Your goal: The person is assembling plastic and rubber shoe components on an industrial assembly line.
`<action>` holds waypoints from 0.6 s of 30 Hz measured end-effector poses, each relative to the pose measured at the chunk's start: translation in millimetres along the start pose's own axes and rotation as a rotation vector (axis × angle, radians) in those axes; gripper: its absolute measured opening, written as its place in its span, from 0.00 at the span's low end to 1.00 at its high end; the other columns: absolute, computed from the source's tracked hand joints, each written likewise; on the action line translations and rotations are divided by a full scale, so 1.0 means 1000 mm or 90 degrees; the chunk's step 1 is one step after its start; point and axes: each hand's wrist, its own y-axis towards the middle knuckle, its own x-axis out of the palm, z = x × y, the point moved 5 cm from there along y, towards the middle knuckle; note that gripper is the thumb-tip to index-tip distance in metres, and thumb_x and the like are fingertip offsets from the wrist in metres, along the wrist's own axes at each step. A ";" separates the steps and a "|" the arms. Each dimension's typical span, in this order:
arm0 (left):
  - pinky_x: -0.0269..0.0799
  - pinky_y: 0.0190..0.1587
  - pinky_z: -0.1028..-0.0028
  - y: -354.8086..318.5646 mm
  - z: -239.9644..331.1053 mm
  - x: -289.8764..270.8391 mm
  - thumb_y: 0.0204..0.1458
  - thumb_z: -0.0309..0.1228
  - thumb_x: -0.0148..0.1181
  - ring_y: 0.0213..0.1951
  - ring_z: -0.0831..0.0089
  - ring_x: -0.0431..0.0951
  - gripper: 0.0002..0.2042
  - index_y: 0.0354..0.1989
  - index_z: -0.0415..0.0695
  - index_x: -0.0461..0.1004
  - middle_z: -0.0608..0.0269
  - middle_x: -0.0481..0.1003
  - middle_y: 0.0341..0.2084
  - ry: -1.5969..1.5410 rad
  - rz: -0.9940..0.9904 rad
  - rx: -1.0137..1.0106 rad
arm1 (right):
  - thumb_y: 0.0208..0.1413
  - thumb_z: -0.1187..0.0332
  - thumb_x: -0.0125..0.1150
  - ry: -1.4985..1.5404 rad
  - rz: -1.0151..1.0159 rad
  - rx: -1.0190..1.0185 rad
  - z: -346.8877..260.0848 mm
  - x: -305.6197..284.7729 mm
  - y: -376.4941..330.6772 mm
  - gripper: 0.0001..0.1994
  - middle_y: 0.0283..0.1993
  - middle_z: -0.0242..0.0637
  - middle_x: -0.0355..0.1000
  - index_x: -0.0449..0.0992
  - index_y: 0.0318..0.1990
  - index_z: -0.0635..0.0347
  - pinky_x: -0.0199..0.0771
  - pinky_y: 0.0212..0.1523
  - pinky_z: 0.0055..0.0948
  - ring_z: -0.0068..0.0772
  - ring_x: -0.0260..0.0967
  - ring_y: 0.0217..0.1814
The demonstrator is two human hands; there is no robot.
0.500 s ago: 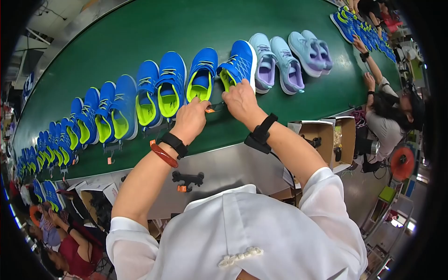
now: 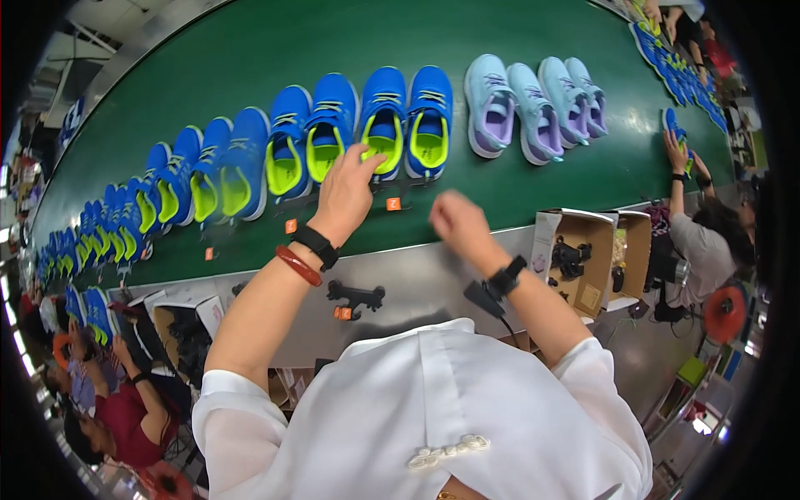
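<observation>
A blue shoe with a lime-green lining (image 2: 384, 93) stands toe-away beside its mate, another blue shoe (image 2: 430, 87). Across their heels runs a black shoe hanger, with an orange tag (image 2: 393, 203) hanging below it. My left hand (image 2: 346, 190) is at the left shoe's heel, its fingers apart and nothing visible in them; whether it touches the shoe is hard to tell. Drawn back over the near edge of the green surface, my right hand (image 2: 463, 225) is curled and slightly blurred, with nothing showing in it. A loose black hanger (image 2: 356, 292) lies on the metal ledge before me.
Blue shoes (image 2: 237, 158) stretch leftward in a long row on the green table (image 2: 533, 25). Light-blue and lilac shoes (image 2: 490, 104) stand to the right. Open cartons (image 2: 583, 296) with black pieces sit at the near right. Co-workers (image 2: 696, 250) are at both sides.
My right hand has let go of the right blue shoe and pulled back toward me. That shoe has straightened beside its mate. Both rows now appear shifted right in view.
</observation>
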 end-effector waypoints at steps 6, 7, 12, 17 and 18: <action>0.73 0.39 0.75 0.030 0.014 0.016 0.46 0.15 0.37 0.35 0.72 0.75 0.18 0.41 0.39 0.73 0.58 0.74 0.34 -0.677 -0.060 -0.375 | 0.39 0.60 0.68 -0.087 -0.163 -0.257 -0.068 0.089 -0.064 0.15 0.36 0.36 0.67 0.72 0.34 0.55 0.64 0.41 0.34 0.38 0.66 0.42; 0.72 0.38 0.76 0.030 0.021 0.019 0.49 0.17 0.36 0.34 0.76 0.74 0.17 0.41 0.38 0.73 0.62 0.74 0.35 -0.703 -0.066 -0.407 | 0.38 0.59 0.68 -0.113 -0.155 -0.237 -0.071 0.096 -0.065 0.17 0.36 0.36 0.67 0.73 0.34 0.56 0.63 0.41 0.34 0.37 0.65 0.42; 0.72 0.37 0.77 0.039 0.050 0.049 0.50 0.17 0.36 0.33 0.75 0.74 0.17 0.42 0.38 0.72 0.61 0.74 0.35 -0.709 -0.138 -0.394 | 0.38 0.60 0.68 -0.206 -0.188 -0.231 -0.061 0.113 -0.067 0.15 0.36 0.35 0.67 0.74 0.33 0.55 0.62 0.39 0.32 0.34 0.65 0.42; 0.71 0.35 0.78 0.065 0.081 0.084 0.50 0.18 0.37 0.32 0.78 0.74 0.16 0.41 0.39 0.73 0.62 0.74 0.36 -0.603 -0.206 -0.306 | 0.37 0.64 0.68 -0.091 -0.186 -0.203 -0.041 0.095 -0.073 0.12 0.34 0.35 0.68 0.74 0.30 0.56 0.65 0.42 0.35 0.39 0.66 0.43; 0.71 0.35 0.78 0.071 0.085 0.090 0.51 0.18 0.37 0.33 0.79 0.74 0.17 0.41 0.40 0.74 0.62 0.74 0.36 -0.547 -0.221 -0.262 | 0.36 0.65 0.68 -0.039 -0.185 -0.195 -0.040 0.089 -0.072 0.12 0.34 0.35 0.68 0.73 0.29 0.56 0.66 0.43 0.36 0.40 0.67 0.43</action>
